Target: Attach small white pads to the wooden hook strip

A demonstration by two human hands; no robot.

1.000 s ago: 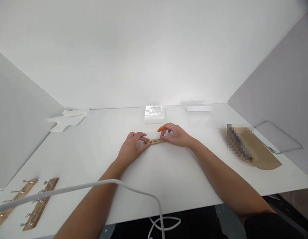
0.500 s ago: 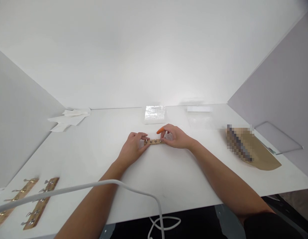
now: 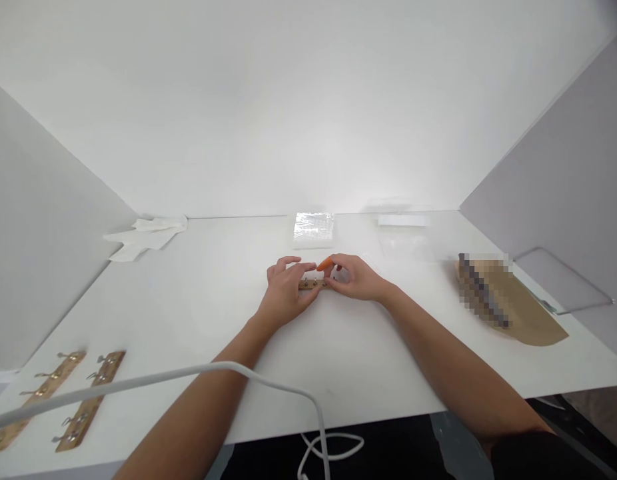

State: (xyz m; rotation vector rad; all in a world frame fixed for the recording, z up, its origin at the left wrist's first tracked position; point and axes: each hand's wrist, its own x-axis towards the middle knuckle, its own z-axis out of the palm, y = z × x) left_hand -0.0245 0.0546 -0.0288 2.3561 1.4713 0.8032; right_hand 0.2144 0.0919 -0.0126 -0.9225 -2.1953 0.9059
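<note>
A small wooden strip with several metal hooks (image 3: 311, 285) lies on the white table between my hands. My left hand (image 3: 284, 291) is closed over its left part, thumb along the near edge and fingers above. My right hand (image 3: 356, 277) pinches the strip's right end; an orange cover (image 3: 325, 264) sits on one of its fingertips. The fingertips of both hands nearly meet over the strip, and the hands hide both of its ends.
Two larger wooden hook racks (image 3: 91, 403) lie at the front left. White paper sheets (image 3: 148, 237) rest at the back left. A plastic-wrapped packet (image 3: 314, 231) and a clear bag (image 3: 402, 237) are at the back. Brown paper (image 3: 523, 303) lies right. A white cable (image 3: 228, 365) crosses the foreground.
My left hand has slid right along the strip, toward my right hand, and covers more of its left end. My right hand keeps its pinch at the right end.
</note>
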